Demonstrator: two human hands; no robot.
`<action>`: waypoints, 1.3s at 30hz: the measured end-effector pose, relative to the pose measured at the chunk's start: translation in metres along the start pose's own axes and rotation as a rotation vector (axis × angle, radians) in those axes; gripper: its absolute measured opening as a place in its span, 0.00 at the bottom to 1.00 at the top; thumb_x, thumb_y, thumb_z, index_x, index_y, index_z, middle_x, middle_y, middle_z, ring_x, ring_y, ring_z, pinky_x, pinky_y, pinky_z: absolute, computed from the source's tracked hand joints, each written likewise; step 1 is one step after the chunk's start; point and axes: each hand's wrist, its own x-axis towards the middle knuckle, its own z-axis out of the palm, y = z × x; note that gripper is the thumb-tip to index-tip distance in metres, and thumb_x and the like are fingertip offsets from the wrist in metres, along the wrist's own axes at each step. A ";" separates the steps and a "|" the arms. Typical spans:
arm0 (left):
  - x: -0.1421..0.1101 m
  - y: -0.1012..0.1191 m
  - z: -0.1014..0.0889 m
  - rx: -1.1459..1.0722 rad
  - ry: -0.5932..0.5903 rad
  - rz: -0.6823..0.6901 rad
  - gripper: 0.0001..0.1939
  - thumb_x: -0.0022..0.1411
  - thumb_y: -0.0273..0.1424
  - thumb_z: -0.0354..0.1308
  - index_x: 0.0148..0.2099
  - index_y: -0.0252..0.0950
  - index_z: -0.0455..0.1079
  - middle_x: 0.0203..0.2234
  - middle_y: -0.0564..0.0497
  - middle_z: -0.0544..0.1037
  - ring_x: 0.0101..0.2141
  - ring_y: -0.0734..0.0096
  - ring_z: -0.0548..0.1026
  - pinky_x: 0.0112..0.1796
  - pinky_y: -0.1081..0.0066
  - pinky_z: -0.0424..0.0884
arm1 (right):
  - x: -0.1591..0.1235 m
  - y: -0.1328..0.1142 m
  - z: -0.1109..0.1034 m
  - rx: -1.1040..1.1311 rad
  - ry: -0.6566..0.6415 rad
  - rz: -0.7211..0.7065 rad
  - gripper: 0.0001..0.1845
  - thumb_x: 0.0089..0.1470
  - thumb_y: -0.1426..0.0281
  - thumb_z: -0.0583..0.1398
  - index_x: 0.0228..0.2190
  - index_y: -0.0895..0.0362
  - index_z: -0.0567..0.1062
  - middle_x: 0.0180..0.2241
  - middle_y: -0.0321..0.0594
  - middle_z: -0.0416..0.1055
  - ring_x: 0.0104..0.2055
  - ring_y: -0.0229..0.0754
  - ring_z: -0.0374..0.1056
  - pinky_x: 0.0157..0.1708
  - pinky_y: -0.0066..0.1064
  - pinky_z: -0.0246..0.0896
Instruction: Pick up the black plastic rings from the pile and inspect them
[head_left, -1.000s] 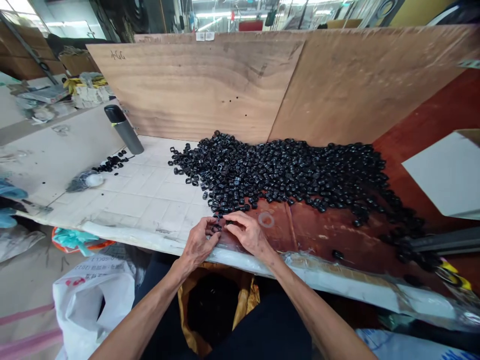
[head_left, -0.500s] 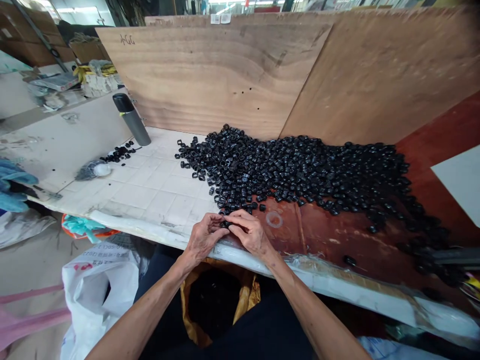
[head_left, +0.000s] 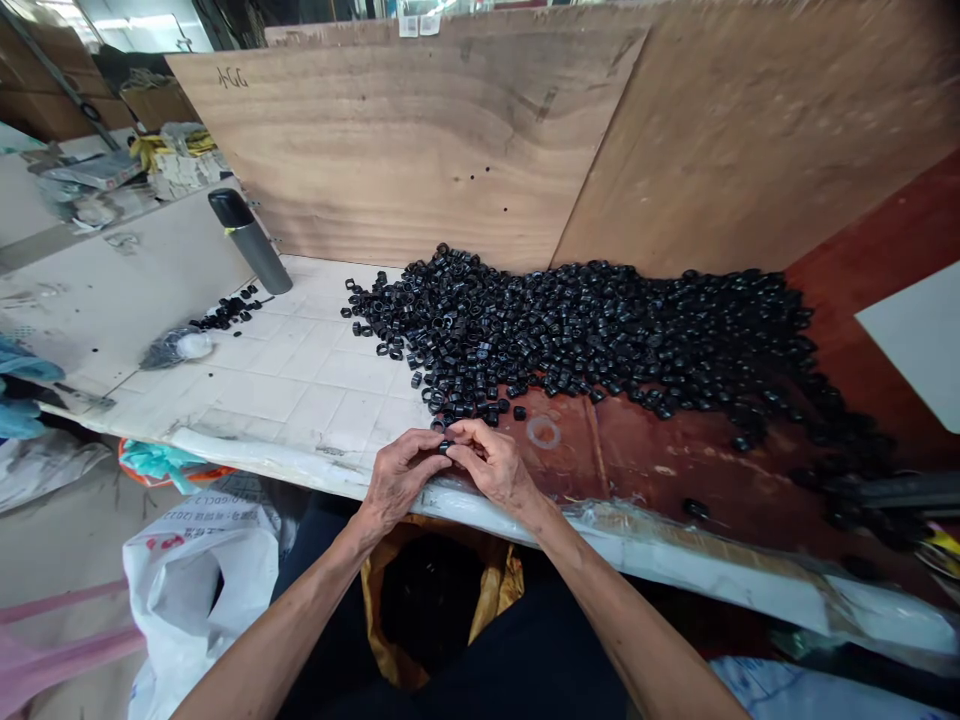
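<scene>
The left hand [head_left: 401, 480] and right hand [head_left: 495, 465] are together, pinching a small black ring [head_left: 446, 447] beside a heap of black rings [head_left: 592, 340]; a slipped pinch could drop it off the white tiled counter [head_left: 315, 400].

Small black rings [head_left: 570, 340], heaped at 12 o'clock, look like smooth, glossy plastic or rubber, though which of the two cannot be told. Behind them, plywood boards [head_left: 420, 150] are bare, matt and rough-grained. At 3 o'clock, a reddish-brown laminate sheet [head_left: 660, 460] is shiny but scuffed. At 9 o'clock, a white board [head_left: 315, 400] is matt and grimy, and at 10 o'clock a grey flask [head_left: 251, 242] has a smooth matt finish. Clear plastic film [head_left: 690, 535] at 4 o'clock is glossy and crinkled. At 7 o'clock, a white plastic sack [head_left: 202, 590] looks slick
</scene>
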 end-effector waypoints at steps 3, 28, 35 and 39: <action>0.000 0.002 0.001 -0.002 -0.016 -0.013 0.10 0.62 0.37 0.67 0.44 0.38 0.78 0.41 0.47 0.82 0.42 0.64 0.81 0.47 0.64 0.78 | -0.001 -0.001 -0.001 -0.052 -0.032 -0.019 0.08 0.64 0.65 0.58 0.37 0.54 0.77 0.24 0.34 0.74 0.24 0.37 0.69 0.28 0.27 0.64; 0.000 -0.001 0.000 -0.141 0.031 -0.186 0.11 0.60 0.36 0.68 0.43 0.38 0.77 0.42 0.47 0.81 0.43 0.63 0.80 0.46 0.65 0.79 | 0.002 -0.014 -0.010 -0.051 -0.101 -0.015 0.19 0.62 0.62 0.59 0.21 0.55 0.71 0.18 0.31 0.62 0.20 0.35 0.56 0.23 0.27 0.53; -0.001 -0.004 0.000 -0.188 0.018 -0.184 0.12 0.58 0.36 0.70 0.42 0.37 0.77 0.41 0.47 0.80 0.42 0.63 0.80 0.48 0.64 0.78 | 0.001 -0.011 -0.006 -0.047 -0.059 0.010 0.14 0.61 0.66 0.59 0.24 0.54 0.72 0.19 0.32 0.66 0.22 0.37 0.62 0.25 0.28 0.56; -0.002 -0.005 -0.002 -0.172 -0.005 -0.165 0.11 0.60 0.37 0.68 0.43 0.37 0.77 0.42 0.46 0.81 0.44 0.62 0.80 0.49 0.63 0.77 | 0.000 -0.012 -0.006 -0.045 -0.037 -0.002 0.08 0.61 0.66 0.59 0.31 0.54 0.75 0.25 0.34 0.71 0.24 0.38 0.65 0.27 0.28 0.59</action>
